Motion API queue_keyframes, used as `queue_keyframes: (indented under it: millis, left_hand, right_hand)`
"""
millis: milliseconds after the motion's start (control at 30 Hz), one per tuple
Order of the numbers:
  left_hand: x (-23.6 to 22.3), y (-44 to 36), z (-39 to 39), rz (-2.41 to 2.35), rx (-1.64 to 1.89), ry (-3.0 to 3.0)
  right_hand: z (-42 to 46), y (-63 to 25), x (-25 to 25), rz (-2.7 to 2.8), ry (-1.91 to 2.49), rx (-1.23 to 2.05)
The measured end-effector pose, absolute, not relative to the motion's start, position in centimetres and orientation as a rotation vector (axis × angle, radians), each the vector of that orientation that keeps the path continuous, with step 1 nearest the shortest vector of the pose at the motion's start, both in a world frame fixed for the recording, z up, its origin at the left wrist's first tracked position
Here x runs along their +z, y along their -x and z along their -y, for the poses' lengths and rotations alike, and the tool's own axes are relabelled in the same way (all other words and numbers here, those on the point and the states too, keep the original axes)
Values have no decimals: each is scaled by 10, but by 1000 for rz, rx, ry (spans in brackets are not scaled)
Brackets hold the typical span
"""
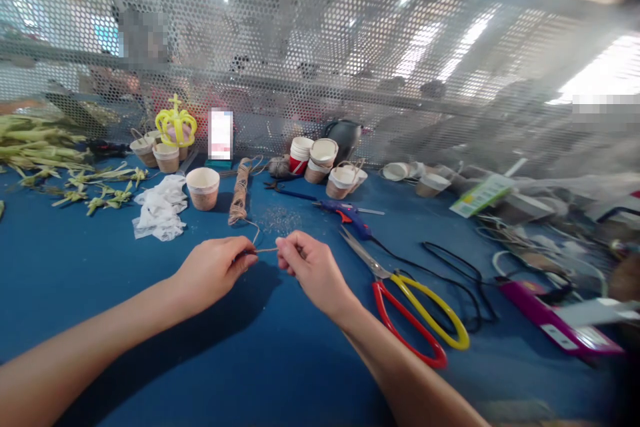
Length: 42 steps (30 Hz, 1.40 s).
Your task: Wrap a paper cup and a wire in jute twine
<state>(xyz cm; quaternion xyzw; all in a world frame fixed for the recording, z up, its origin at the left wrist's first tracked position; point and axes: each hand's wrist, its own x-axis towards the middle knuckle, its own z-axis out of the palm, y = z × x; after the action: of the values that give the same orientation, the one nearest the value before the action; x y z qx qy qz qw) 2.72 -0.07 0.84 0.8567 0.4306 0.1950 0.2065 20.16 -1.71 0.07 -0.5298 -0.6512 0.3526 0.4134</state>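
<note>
A thin brown twine (267, 251) runs taut between my two hands above the blue table. My left hand (215, 272) pinches it with thumb and fingers, and my right hand (311, 268) grips it a short way to the right, fingers curled. From my left hand a strand rises to a bundle of twine (241, 193) lying just beyond. Right of my right hand lie large scissors (395, 280) with one red and one yellow handle, blades slightly apart. Behind them rests a blue glue gun (345, 215).
A paper cup (203, 189) and white crumpled cloth (163, 207) stand left of the twine bundle. More cups (320, 159) line the back by a perforated metal screen (310, 33). Dried husks (40, 147) lie left; a purple power strip (555, 320) and cords lie right.
</note>
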Motion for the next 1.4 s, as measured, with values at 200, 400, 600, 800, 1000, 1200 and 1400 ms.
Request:
queue_keyframes:
  millis: [200, 400, 600, 800, 1000, 1200, 1400]
  left_hand:
    - [3, -26, -1, -1245, 662, -2474]
    - [0, -26, -1, -1217, 672, -2522]
    - [0, -24, -2, -1308, 661, -2538]
    - [2, -24, -4, -1308, 668, -2568]
    - [1, -24, -2, -1299, 684, -2595]
    - [0, -25, -2, -1339, 577, -2647]
    - [-4, -24, -4, -1413, 543, -2664]
  right_hand:
    - [14, -203, 0, 1557, 1353, 1038]
    - [11, -204, 0, 1637, 1469, 954]
    - [14, -204, 1, 1652, 1449, 879]
    - [10, -207, -2, 1604, 1354, 958]
    - [8, -207, -4, 1545, 1488, 1047]
    - [12, -206, 1, 1647, 1467, 959]
    - [11, -208, 0, 1589, 1382, 918]
